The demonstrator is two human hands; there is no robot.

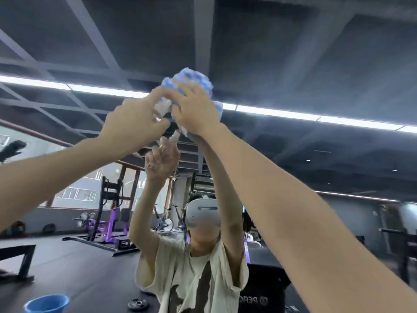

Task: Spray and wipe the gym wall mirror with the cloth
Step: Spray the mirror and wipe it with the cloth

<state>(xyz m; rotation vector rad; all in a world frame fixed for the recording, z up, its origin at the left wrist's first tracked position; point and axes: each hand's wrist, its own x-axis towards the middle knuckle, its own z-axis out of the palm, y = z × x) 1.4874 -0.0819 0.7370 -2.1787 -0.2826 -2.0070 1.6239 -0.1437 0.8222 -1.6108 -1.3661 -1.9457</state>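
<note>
- Gym wall mirror [316,64], a large glass sheet, filled the view and reflected a dark beamed ceiling, long strip lights and the person with both arms raised.
- A bunched blue-and-white cloth [191,80] sat high on the glass at about 12 o'clock.
- The right hand [196,109] lay over the cloth with fingers spread and fairly straight, pressing it to the mirror rather than clutching it.
- The left hand [135,123] was at about 11 o'clock, just beside the right hand, its fingers curled round a small translucent spray bottle [161,107].
- The bottle's top was right at the cloth's lower edge; blur hid whether the two touched.
- Reflected at 7 o'clock, a round blue plastic bucket [46,303] stood on the dark gym floor [79,267], with a black weight plate [138,304] lying near it towards 6 o'clock.
- A purple-and-black weight rack [108,211] showed at 8 o'clock.
- A black box with pale lettering [266,290] stood at 5 o'clock.
</note>
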